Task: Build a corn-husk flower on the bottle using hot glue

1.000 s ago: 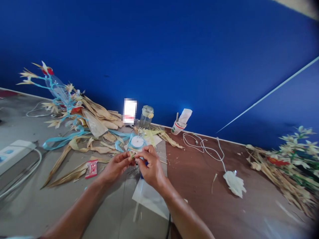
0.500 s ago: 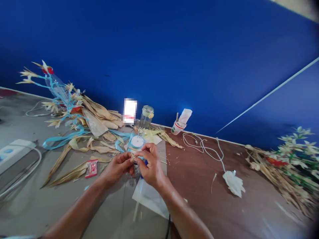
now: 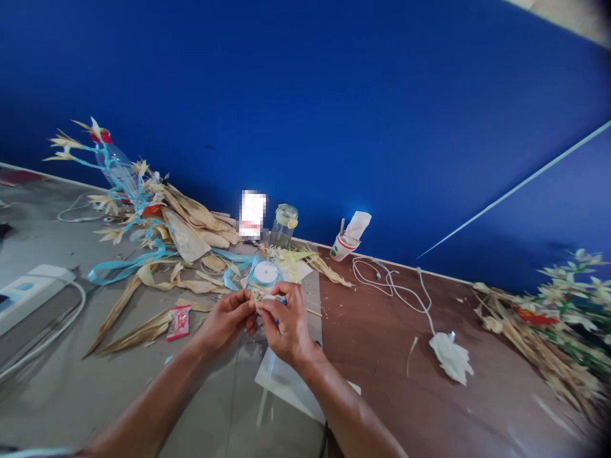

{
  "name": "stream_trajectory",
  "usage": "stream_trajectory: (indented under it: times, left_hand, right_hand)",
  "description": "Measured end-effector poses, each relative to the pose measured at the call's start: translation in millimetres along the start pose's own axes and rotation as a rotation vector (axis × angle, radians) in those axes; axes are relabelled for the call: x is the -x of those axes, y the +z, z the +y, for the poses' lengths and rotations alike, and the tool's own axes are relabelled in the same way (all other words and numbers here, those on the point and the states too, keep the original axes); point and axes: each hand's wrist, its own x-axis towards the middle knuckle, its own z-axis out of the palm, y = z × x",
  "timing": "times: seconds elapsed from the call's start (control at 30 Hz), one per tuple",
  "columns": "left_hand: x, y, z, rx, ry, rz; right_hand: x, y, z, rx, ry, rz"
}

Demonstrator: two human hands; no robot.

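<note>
Over the table's middle, my left hand (image 3: 232,317) and my right hand (image 3: 286,321) meet at their fingertips. Between them is a small pale yellowish piece (image 3: 256,296) that looks like dried corn husk; most of it is hidden by the fingers. Both hands are closed in a pinch on it. Just behind them lies a white spool (image 3: 265,273) with light blue ribbon (image 3: 233,278) beside it. Beneath my right hand and forearm is a white sheet (image 3: 286,381). A red candy packet (image 3: 179,322) lies left of my left hand, by dried husk strips (image 3: 138,332).
At back left, a clear bottle (image 3: 117,166) with husk flowers stands by a husk pile (image 3: 195,213). A glass jar (image 3: 284,226) and a paper cup (image 3: 344,245) stand along the blue wall. White cable (image 3: 405,292), crumpled tissue (image 3: 451,357) and a flower bunch (image 3: 548,331) lie right; a power strip (image 3: 38,292) lies left.
The view has shifted slightly, so everything sits a little further right. My right fingers have moved slightly at the small piece; both hands still pinch it.
</note>
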Motion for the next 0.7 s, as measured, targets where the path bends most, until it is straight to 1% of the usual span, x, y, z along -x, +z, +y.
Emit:
stream_trajectory:
  times: [0.13,0.33,0.47,0.57,0.7]
  left_hand:
    - [1,-0.4,0,0.042,-0.025,-0.026]
    - [4,-1.6,2,0.149,-0.071,-0.042]
    - [4,-1.6,5,0.183,-0.1,-0.071]
    - [4,-2.1,7,0.186,-0.083,-0.047]
    - [2,-5.5,11,0.215,-0.033,0.014]
  right_hand:
    - [-1,-1,2,-0.031,0.051,-0.01]
    - [-5,-2,6,-0.205,0.171,0.051]
    - [-6,-3,7,-0.284,0.167,0.065]
    - [-7,-3,7,-0.322,0.187,0.062]
    - [-10,-4,13,-0.335,0.333,0.092]
